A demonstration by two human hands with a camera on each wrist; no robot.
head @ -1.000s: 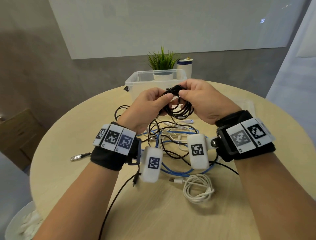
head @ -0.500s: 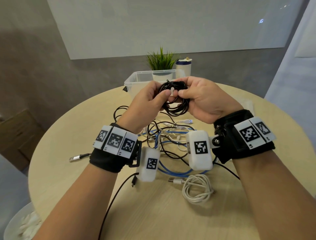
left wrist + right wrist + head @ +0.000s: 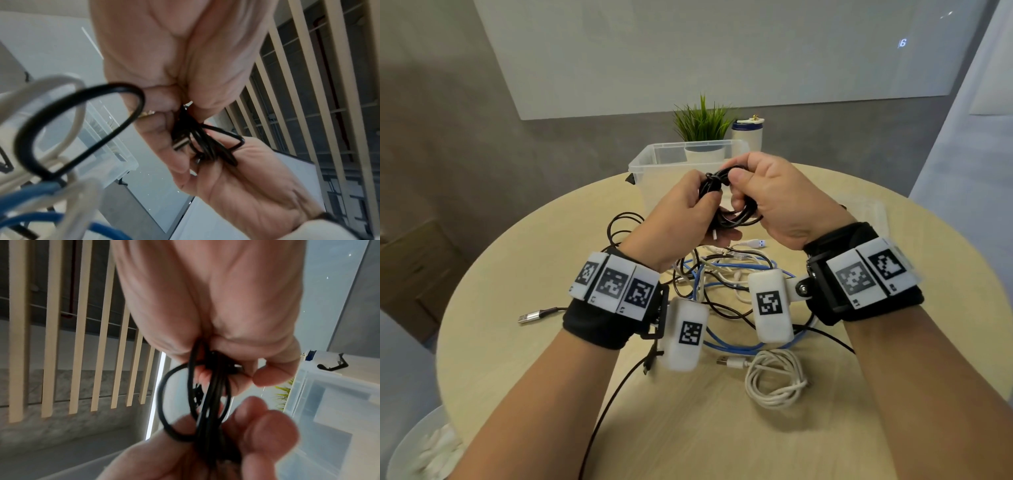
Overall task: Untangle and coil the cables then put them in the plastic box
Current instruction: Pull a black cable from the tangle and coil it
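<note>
Both hands hold a coiled black cable point(image 3: 736, 214) above the table. My left hand point(image 3: 688, 212) grips the coil's left side, thumb over the bundle. My right hand point(image 3: 767, 198) pinches the wrapped top of the coil point(image 3: 213, 386) with curled fingers. In the left wrist view the black coil point(image 3: 205, 142) runs between both hands, a metal plug end showing. Under the hands lies a tangle of blue, white and black cables point(image 3: 722, 277). A coiled white cable point(image 3: 774, 383) lies nearer me. The clear plastic box point(image 3: 654, 164) stands open behind the hands.
A potted plant point(image 3: 702, 126) and a white canister point(image 3: 748, 133) stand behind the box. A black cable with a USB plug point(image 3: 530, 317) trails left and off the round wooden table point(image 3: 517, 260). A clear lid point(image 3: 869, 212) lies at right.
Both hands have lifted the black coil slightly and turned it; the right hand's fingers have shifted at the coil's wrapped top.
</note>
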